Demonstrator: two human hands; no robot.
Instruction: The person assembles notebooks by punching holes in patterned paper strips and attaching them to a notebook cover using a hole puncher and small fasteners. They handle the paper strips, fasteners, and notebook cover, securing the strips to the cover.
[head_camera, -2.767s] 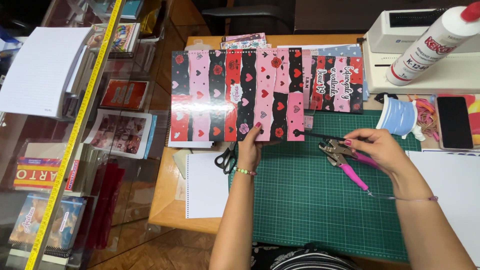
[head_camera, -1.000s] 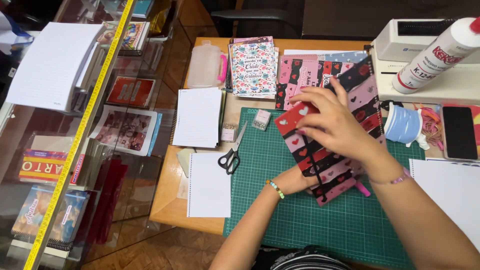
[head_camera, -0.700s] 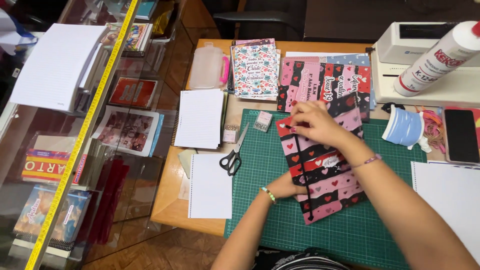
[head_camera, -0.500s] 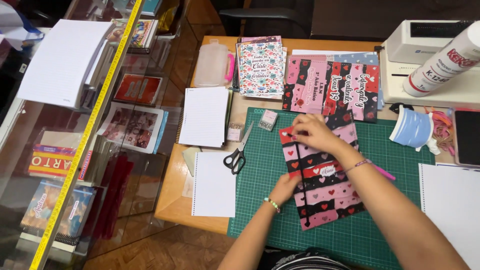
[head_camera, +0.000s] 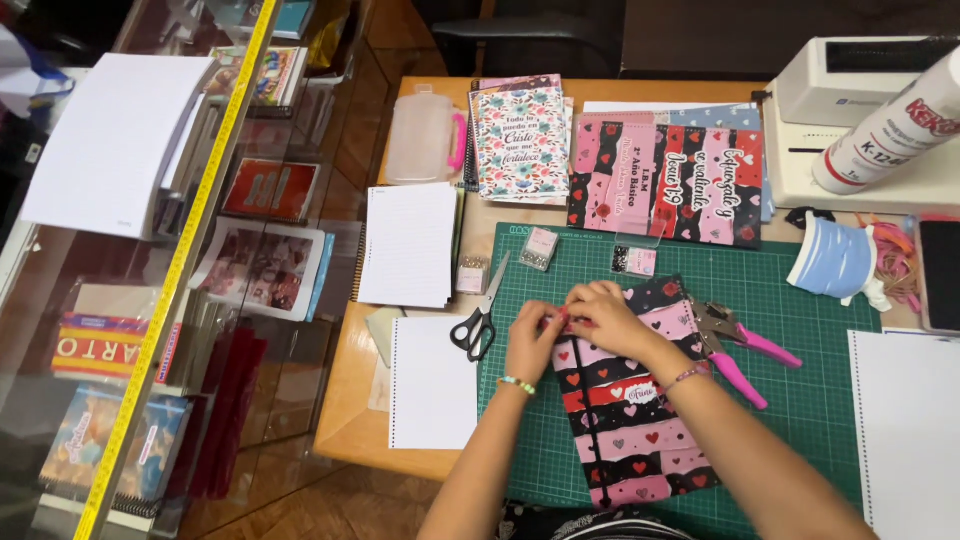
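Both my hands are on the top edge of the striped notebook (head_camera: 630, 410), which lies lengthwise on the green cutting mat (head_camera: 800, 420), right in front of me. Left hand (head_camera: 530, 340) sits at the top-left corner, fingers curled and pinching at the edge next to the black elastic band (head_camera: 585, 420) that runs down the cover's left side. Right hand (head_camera: 605, 315) is curled over the top edge, touching the left hand; fingertips bent down on the cover. Can't tell exactly what the fingertips have between them, too small.

Just right of the notebook, nearly touching its top-right corner: pink-handled pliers (head_camera: 735, 345), handles pointing away to the right. Left of my left hand, scissors (head_camera: 480, 320) w/ black handles, half on the mat edge, half on a white sheet (head_camera: 430, 395). Above the hands on the mat: two small clear boxes (head_camera: 540, 248), one more at approx. the mat's top centre. Beyond the mat, a matching striped cover (head_camera: 665, 185) lies flat, w/ a floral notebook (head_camera: 520, 140) beside it on the left. Lined pad (head_camera: 410, 245) sits left of the mat. Blue ribbon spool (head_camera: 835, 262) is on the right, well apart from the hands. Glue bottle (head_camera: 890, 125) leans on the white machine (head_camera: 860, 90) at far right.
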